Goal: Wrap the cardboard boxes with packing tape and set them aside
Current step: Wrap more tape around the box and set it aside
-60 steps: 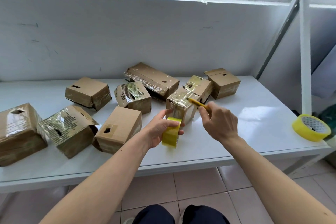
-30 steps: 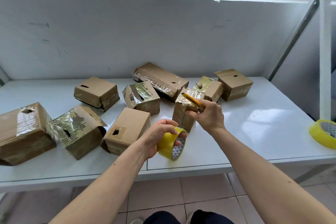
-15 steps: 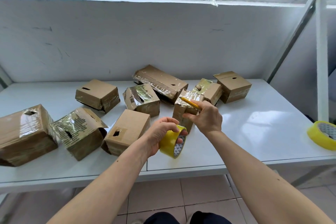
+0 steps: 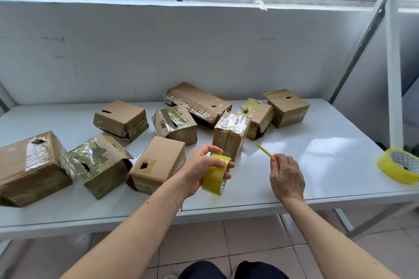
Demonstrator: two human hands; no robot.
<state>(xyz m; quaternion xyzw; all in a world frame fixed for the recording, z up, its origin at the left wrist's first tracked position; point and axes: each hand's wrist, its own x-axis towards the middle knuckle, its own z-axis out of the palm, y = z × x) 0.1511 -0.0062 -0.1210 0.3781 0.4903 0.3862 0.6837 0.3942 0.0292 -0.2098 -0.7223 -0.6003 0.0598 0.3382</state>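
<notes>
Several cardboard boxes lie scattered on the white table (image 4: 317, 165), most with shiny tape on them. A small upright box (image 4: 230, 136) with a taped top stands just beyond my hands. My left hand (image 4: 201, 169) grips a yellow tape roll (image 4: 215, 176) above the table's front part. My right hand (image 4: 286, 176) holds a thin yellow stick-like tool (image 4: 265, 150), its tip pointing up-left toward the small box without touching it. A plain brown box (image 4: 158, 164) sits left of my left hand.
A second yellow tape roll (image 4: 398, 165) lies at the table's right edge. A white wall backs the table, and a metal frame post (image 4: 393, 75) rises at the right. Two large taped boxes (image 4: 29, 165) stand near the left front edge. Tiled floor shows below.
My right hand has pulled back from the small box's top toward me and to the right, still holding the yellow tool. The left hand keeps the tape roll in nearly the same place.
</notes>
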